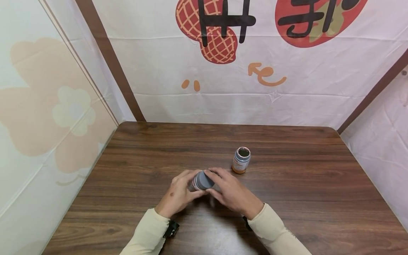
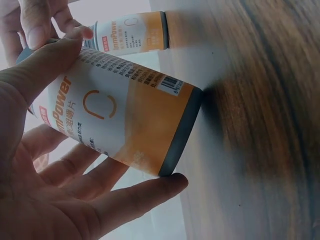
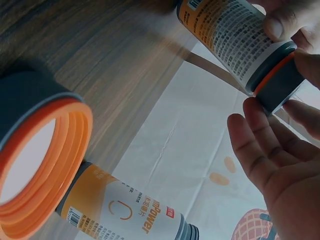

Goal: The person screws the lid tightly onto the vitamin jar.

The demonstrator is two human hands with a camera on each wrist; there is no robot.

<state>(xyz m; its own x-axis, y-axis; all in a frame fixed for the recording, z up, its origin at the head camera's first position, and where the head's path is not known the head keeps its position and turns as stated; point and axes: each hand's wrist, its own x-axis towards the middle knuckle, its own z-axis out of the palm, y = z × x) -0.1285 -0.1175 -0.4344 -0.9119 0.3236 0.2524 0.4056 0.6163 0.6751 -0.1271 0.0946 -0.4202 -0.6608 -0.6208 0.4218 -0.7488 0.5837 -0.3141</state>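
Note:
A white-and-orange supplement bottle (image 2: 107, 107) with a dark grey cap (image 3: 280, 86) is tilted over the table in front of me. My left hand (image 1: 179, 193) grips its body, thumb along one side and fingers along the other. On the cap, my right hand (image 1: 234, 193) has its thumb and fingertips at the rim; an orange ring shows between cap and bottle. A second bottle (image 1: 241, 161) of the same kind stands uncapped just beyond my right hand. Close to the right wrist camera is a loose grey cap (image 3: 45, 165), its orange threaded inside showing.
The brown wood-grain table (image 1: 153, 148) carries these things. White printed cloth (image 1: 223, 106) hangs behind it, with more cloth panels along the left and right sides.

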